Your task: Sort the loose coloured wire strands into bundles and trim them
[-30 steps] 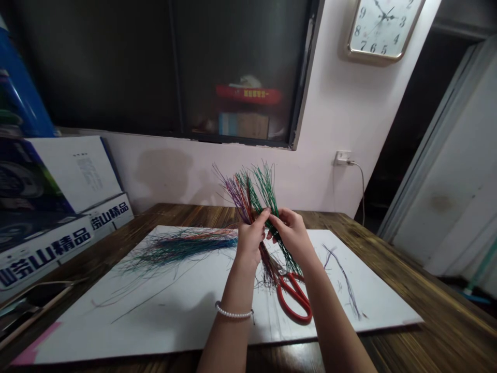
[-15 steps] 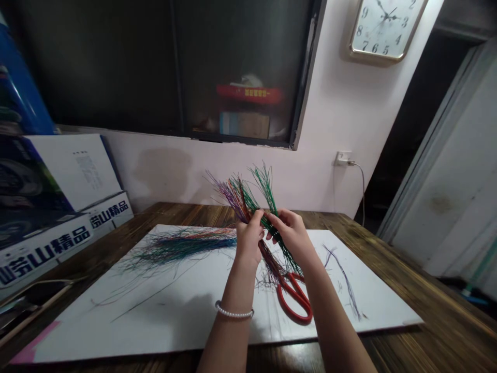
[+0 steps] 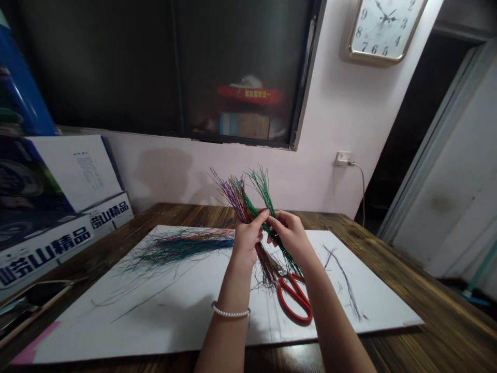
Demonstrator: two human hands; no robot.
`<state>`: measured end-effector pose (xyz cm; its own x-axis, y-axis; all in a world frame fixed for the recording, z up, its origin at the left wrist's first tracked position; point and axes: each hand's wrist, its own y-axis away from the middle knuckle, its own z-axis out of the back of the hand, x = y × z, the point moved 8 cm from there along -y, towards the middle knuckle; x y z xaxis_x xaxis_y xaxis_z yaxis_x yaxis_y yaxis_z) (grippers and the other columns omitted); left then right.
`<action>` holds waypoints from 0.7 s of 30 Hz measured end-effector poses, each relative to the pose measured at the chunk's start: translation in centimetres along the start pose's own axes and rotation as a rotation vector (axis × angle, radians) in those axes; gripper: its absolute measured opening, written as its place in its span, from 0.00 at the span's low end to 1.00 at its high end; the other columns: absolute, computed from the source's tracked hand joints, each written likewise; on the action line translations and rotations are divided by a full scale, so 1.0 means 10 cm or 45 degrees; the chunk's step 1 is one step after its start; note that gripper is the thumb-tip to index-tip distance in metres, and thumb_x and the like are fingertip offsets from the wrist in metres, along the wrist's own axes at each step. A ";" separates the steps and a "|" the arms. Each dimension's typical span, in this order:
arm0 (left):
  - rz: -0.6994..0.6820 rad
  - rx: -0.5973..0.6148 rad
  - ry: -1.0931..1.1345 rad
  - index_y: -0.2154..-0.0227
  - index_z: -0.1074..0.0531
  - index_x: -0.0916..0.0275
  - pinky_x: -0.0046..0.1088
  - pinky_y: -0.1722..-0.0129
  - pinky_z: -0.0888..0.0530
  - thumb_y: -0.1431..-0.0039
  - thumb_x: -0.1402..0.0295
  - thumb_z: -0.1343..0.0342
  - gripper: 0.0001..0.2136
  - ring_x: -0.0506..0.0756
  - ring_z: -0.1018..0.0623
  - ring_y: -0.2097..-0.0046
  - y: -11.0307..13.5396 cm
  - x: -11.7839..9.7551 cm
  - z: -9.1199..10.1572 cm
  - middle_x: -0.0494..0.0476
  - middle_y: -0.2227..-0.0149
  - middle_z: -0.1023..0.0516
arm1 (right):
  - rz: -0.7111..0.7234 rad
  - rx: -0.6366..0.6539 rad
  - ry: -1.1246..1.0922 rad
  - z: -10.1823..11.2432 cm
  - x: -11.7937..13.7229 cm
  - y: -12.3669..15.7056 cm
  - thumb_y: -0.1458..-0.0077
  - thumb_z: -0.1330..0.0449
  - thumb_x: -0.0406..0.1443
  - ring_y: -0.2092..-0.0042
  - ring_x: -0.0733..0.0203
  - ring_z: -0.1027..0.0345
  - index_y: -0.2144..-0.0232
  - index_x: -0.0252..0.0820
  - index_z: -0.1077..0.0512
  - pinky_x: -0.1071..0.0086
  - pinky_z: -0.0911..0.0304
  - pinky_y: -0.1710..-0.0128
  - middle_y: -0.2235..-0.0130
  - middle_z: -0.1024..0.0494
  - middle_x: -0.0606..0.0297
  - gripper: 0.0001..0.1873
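My left hand (image 3: 248, 235) is closed round a bundle of thin wires (image 3: 235, 197) in purple, brown, orange and green, which stands tilted with its lower ends hanging below the fist. Fingers of my right hand (image 3: 288, 231) pinch a smaller bunch of green wires (image 3: 264, 189) just beside it; its lower part runs down past the palm. The two hands meet at the fingertips. Below them, red-handled scissors (image 3: 298, 305) lie on a white board (image 3: 155, 321), their blades partly hidden by the wires. A larger pile of blue, green and orange wires (image 3: 186, 246) lies to the left.
Loose purple strands (image 3: 345, 282) lie on the board's right side. The board rests on a dark wooden table (image 3: 388, 269). Printed boxes (image 3: 66, 243) stand at the left, near a phone-like object (image 3: 27, 305). A socket with a plugged cable (image 3: 344, 159) is on the wall.
My left hand has tilted slightly, and its bundle's lower ends have swung a little left, baring more of the scissor blades. The right hand has barely moved.
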<state>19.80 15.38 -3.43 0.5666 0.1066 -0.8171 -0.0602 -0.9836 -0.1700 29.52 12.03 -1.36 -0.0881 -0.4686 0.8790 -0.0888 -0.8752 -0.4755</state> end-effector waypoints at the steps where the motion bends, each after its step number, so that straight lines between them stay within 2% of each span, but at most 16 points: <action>1: 0.001 0.003 -0.001 0.79 0.28 0.68 0.18 0.90 0.53 0.64 0.69 0.35 0.10 0.41 0.46 0.87 0.00 0.00 0.00 0.42 0.88 0.41 | 0.001 0.000 0.002 0.00 0.00 0.00 0.49 0.41 0.44 0.82 0.70 0.39 0.77 0.40 0.37 0.76 0.45 0.86 0.80 0.35 0.72 0.15; 6: 0.012 0.003 -0.011 0.81 0.31 0.67 0.19 0.89 0.51 0.63 0.68 0.36 0.09 0.42 0.45 0.87 -0.01 0.03 0.00 0.42 0.88 0.41 | 0.005 -0.007 0.003 0.00 0.01 0.01 0.49 0.42 0.43 0.81 0.69 0.39 0.78 0.41 0.38 0.76 0.44 0.85 0.80 0.36 0.73 0.14; 14: -0.034 -0.036 0.000 0.85 0.40 0.62 0.20 0.90 0.47 0.59 0.69 0.41 0.11 0.43 0.45 0.88 0.01 0.03 0.00 0.40 0.90 0.46 | 0.023 -0.011 -0.009 0.00 0.06 0.02 0.48 0.44 0.42 0.80 0.68 0.39 0.74 0.39 0.35 0.75 0.42 0.84 0.80 0.34 0.71 0.12; 21: -0.070 -0.049 0.013 0.83 0.35 0.64 0.19 0.90 0.48 0.59 0.68 0.39 0.10 0.43 0.47 0.88 0.00 0.01 0.00 0.39 0.90 0.47 | 0.035 -0.010 0.023 0.00 0.09 0.02 0.49 0.44 0.42 0.82 0.69 0.40 0.74 0.38 0.32 0.75 0.45 0.86 0.81 0.33 0.71 0.12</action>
<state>19.88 15.43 -3.52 0.5766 0.1597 -0.8012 0.0033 -0.9812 -0.1931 29.38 11.42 -0.68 -0.1088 -0.4904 0.8647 -0.0939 -0.8609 -0.5001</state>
